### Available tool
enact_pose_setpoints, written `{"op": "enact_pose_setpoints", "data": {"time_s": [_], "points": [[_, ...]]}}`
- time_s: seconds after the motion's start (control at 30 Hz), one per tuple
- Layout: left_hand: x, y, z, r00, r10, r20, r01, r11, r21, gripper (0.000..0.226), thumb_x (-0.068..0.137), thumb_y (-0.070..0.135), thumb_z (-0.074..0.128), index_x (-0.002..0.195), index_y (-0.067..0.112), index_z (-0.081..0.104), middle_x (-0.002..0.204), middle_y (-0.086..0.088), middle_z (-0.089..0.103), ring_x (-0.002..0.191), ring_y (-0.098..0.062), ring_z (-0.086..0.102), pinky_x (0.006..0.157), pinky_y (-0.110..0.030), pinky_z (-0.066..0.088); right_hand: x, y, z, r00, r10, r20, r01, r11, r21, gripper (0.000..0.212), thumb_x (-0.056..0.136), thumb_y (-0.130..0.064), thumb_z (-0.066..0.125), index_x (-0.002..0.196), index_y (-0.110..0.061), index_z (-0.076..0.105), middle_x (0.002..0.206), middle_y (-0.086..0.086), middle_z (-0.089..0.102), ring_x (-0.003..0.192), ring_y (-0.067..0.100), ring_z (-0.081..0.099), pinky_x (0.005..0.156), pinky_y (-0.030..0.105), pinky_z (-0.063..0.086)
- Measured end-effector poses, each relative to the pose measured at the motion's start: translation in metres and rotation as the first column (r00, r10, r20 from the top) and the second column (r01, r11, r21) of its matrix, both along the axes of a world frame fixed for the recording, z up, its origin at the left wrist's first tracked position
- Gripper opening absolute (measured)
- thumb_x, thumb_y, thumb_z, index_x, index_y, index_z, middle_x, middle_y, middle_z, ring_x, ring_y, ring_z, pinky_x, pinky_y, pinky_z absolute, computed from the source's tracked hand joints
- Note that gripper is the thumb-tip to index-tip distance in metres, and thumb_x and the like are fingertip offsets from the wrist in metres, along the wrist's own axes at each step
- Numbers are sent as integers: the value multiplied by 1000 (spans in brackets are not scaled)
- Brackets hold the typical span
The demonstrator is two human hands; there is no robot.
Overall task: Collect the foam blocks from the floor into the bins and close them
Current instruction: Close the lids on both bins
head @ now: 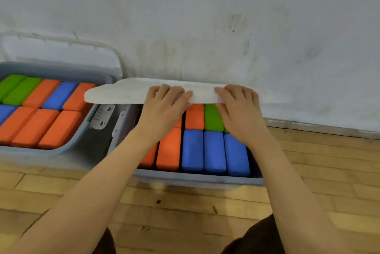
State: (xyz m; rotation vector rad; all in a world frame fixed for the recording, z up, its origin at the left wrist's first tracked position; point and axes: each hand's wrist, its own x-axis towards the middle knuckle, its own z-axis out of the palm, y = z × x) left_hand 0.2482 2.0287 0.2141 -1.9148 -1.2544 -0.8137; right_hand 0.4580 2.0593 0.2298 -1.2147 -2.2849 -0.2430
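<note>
Head view: both hands gripped the flat white plastic lid (131, 93) above the grey bin of foam blocks (197, 178).
Left hand (164, 107): fingers curled over the lid's near edge.
Right hand (239, 109): likewise.
Advice: lower evenly, align corners, then press.

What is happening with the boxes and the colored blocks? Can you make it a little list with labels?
left hand: grips the white lid
right hand: grips the same lid
white lid: held edge-on over the right bin's far side
right bin: open, packed with orange, blue and green blocks
left bin: open, packed with blocks, its lid leaning on the wall
floor: wood, no loose blocks in view
</note>
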Motion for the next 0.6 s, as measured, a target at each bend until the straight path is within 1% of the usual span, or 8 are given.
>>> {"op": "enact_pose_setpoints", "data": {"time_s": [0.07,0.13,0.23,0.27,0.3,0.4,0.47,0.6], "points": [[-1,-14,-8,998,-55,13,56,997,-57,25,95,27,53,99,10,70,92,-7,67,73,-29,60,69,-36,39,6,-14,-12,1000,22,18,-20,996,-82,44,92,-29,33,124,-9,56,118,10,58,107,30,48,98,36,23],[-5,-27,-17,995,-62,82,73,986,-148,31,92,36,54,100,10,71,96,-8,67,77,-28,62,72,-35,39,10,-28,-27,999,31,-25,-35,983,-183,46,91,-31,33,125,-10,55,120,9,56,111,26,42,99,30,19],[-12,-46,-34,966,94,241,-2,934,-357,52,81,57,52,103,14,71,108,-6,67,92,-26,62,82,-38,41,10,-49,-50,994,-1,-111,-37,943,-332,48,90,-35,37,130,-14,53,122,6,53,114,20,36,97,22,13],[-13,-52,-43,960,109,260,8,912,-411,54,79,59,51,101,15,72,107,-5,67,91,-26,63,83,-38,41,8,-56,-58,993,-12,-114,-30,933,-358,47,89,-33,41,132,-14,52,122,6,52,113,18,34,97,20,11],[-12,-57,-53,960,101,260,29,891,-452,53,78,59,52,99,15,72,102,-4,69,87,-26,64,82,-37,40,6,-61,-65,995,-16,-102,-23,927,-374,47,89,-30,45,132,-14,52,120,7,51,111,17,33,96,20,11],[-12,-78,-85,966,94,241,54,837,-545,46,77,53,55,92,13,72,90,-3,69,75,-27,63,72,-34,45,-2,-82,-87,998,-24,-54,-3,893,-450,43,86,-23,55,129,-18,55,117,4,50,108,17,35,95,21,10],[-12,-88,-101,967,95,236,61,814,-578,43,73,50,59,89,12,71,87,-4,67,73,-28,61,67,-33,46,-4,-93,-100,998,-52,-44,23,866,-500,41,86,-16,62,126,-20,56,116,0,48,108,18,37,94,21,10],[-3,-95,-116,953,101,286,108,768,-632,41,64,45,70,86,11,72,83,-6,64,73,-31,57,62,-35,44,-1,-105,-116,990,-120,-70,61,830,-555,40,83,-11,64,121,-23,58,114,-3,47,107,17,37,89,21,13]]}}
